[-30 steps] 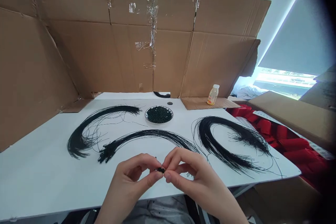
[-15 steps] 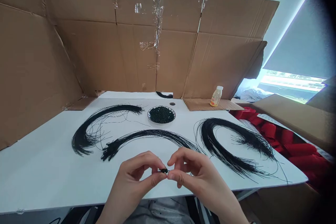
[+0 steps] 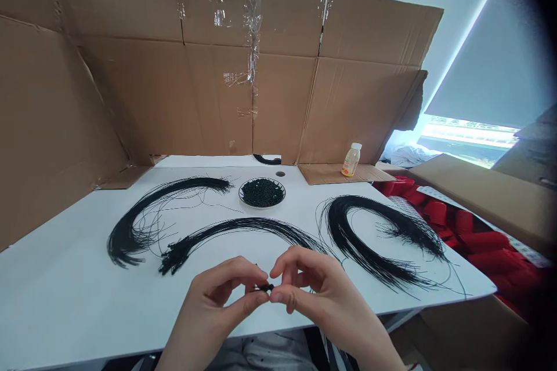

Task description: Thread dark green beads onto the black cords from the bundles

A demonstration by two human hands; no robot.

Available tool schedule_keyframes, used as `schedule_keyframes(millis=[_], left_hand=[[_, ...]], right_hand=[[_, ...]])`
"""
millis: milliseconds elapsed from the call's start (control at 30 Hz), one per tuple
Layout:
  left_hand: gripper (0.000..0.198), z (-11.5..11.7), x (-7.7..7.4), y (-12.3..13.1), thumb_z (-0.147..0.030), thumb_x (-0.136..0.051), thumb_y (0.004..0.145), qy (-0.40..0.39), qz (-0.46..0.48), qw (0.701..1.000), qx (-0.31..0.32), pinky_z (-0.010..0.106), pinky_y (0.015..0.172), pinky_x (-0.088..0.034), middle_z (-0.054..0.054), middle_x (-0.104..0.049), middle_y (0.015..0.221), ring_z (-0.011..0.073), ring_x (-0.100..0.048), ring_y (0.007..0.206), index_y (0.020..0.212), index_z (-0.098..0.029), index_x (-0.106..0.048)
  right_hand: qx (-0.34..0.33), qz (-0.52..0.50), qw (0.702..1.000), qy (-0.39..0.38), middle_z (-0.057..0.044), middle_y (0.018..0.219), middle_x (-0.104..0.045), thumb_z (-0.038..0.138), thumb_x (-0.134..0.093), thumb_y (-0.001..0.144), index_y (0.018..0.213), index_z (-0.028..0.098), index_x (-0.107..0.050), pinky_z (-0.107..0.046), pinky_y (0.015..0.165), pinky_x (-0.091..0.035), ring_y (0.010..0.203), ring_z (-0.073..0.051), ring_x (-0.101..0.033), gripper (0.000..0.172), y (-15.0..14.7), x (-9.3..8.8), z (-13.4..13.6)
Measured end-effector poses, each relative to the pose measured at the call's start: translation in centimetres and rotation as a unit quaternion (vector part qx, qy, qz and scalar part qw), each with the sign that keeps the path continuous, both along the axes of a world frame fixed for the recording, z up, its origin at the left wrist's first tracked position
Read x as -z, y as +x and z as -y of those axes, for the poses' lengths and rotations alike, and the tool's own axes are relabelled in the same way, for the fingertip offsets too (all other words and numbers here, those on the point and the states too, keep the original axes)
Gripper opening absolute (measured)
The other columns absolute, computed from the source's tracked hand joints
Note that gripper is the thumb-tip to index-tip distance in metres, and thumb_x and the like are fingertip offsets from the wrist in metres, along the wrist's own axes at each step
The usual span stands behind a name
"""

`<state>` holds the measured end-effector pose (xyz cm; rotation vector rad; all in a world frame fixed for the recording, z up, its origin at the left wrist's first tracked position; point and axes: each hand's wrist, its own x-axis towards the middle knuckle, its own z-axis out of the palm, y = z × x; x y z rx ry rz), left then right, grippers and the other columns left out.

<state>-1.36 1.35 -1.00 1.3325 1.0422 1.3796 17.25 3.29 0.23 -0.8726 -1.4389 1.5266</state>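
Both my hands are above the near edge of the white table (image 3: 78, 278). My left hand (image 3: 221, 293) and my right hand (image 3: 313, 284) pinch a small black piece (image 3: 264, 287) between thumbs and fingertips. It looks like a bead or knot on a thin cord, and my fingers partly hide it. Beyond my hands lie several long bundles of thin black cord (image 3: 361, 237), and the middle bundle (image 3: 226, 232) has knotted ends at its left. A round plate of black beads (image 3: 261, 192) stands farther back.
Cardboard sheets (image 3: 174, 81) stand along the table's back and left side. A small plastic bottle (image 3: 351, 160) stands on a cardboard flap at the back right. Past the right table edge, an open box holds red items (image 3: 474, 240).
My fingertips have drawn closer around the small black piece, and my hands have shifted slightly left. The view has also shifted a little.
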Motion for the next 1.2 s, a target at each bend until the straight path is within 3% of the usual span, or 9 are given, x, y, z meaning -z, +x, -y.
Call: schedule_keyframes(millis=[100,333,467,700,867,1033,1200], left_hand=[[0.008,0.0,-0.2,-0.1,-0.020,-0.085,0.073,0.009,-0.007,1.000,-0.021,0.024,0.067,-0.049,0.000,-0.071,0.071,0.0158,-0.061,0.069,0.071,-0.027,-0.081],[0.008,-0.1,0.0,0.1,-0.025,-0.085,0.079,0.042,0.010,0.999,0.004,0.025,0.068,-0.050,0.003,-0.072,0.072,0.0177,-0.064,0.072,0.071,-0.025,-0.082],[0.011,-0.1,0.1,0.1,-0.029,-0.085,0.079,0.041,0.012,0.999,0.013,0.027,0.068,-0.050,0.004,-0.071,0.073,0.0186,-0.063,0.072,0.071,-0.024,-0.081],[0.008,0.0,-0.1,0.4,-0.024,-0.086,0.077,0.029,0.042,0.999,0.011,0.023,0.067,-0.049,0.001,-0.070,0.072,0.0158,-0.062,0.071,0.069,-0.025,-0.082],[0.013,0.2,0.0,0.8,-0.025,-0.092,0.069,-0.038,0.078,0.996,-0.035,0.022,0.067,-0.054,0.000,-0.077,0.071,0.0156,-0.066,0.069,0.078,-0.026,-0.083],[0.034,0.3,0.1,1.2,-0.038,-0.098,0.062,-0.087,0.167,0.980,-0.062,0.019,0.068,-0.057,-0.001,-0.081,0.071,0.0127,-0.067,0.063,0.088,-0.025,-0.081],[0.036,0.3,-0.3,1.9,-0.031,-0.102,0.056,-0.107,0.270,0.956,-0.048,0.015,0.065,-0.056,-0.002,-0.083,0.072,0.0092,-0.069,0.060,0.084,-0.024,-0.081]], right_hand=[[0.015,0.026,0.999,0.036,0.005,0.068,-0.057,0.037,-0.089,0.078,0.085,0.020,-0.075,-0.024,0.063,-0.045,0.063,-0.011,-0.053,0.023,0.0,0.0,-0.1],[0.019,0.089,0.986,0.142,0.003,0.074,-0.052,0.028,-0.077,0.088,0.090,0.022,-0.077,-0.027,0.063,-0.039,0.070,-0.014,-0.048,0.007,0.3,-0.1,0.3],[0.025,0.109,0.984,0.135,0.005,0.071,-0.046,0.022,-0.076,0.086,0.085,0.022,-0.069,-0.026,0.061,-0.035,0.067,-0.013,-0.042,0.007,0.2,-0.3,0.7],[0.001,0.099,0.989,0.111,0.004,0.075,-0.049,0.017,-0.062,0.092,0.086,0.021,-0.060,-0.026,0.061,-0.036,0.067,-0.013,-0.042,0.007,0.0,-0.5,0.9],[0.013,0.062,0.994,0.094,0.005,0.072,-0.048,0.023,-0.065,0.093,0.081,0.019,-0.060,-0.025,0.058,-0.033,0.065,-0.012,-0.041,0.013,-0.2,-0.5,1.0],[0.020,-0.010,0.998,0.058,0.002,0.077,-0.056,0.029,-0.066,0.095,0.081,0.019,-0.059,-0.025,0.059,-0.044,0.063,-0.011,-0.050,0.019,-0.5,-0.2,1.0],[0.025,-0.098,0.992,0.078,-0.003,0.087,-0.064,0.025,-0.070,0.092,0.078,0.020,-0.060,-0.027,0.070,-0.057,0.082,-0.017,-0.062,0.018,-1.3,0.3,1.2]])
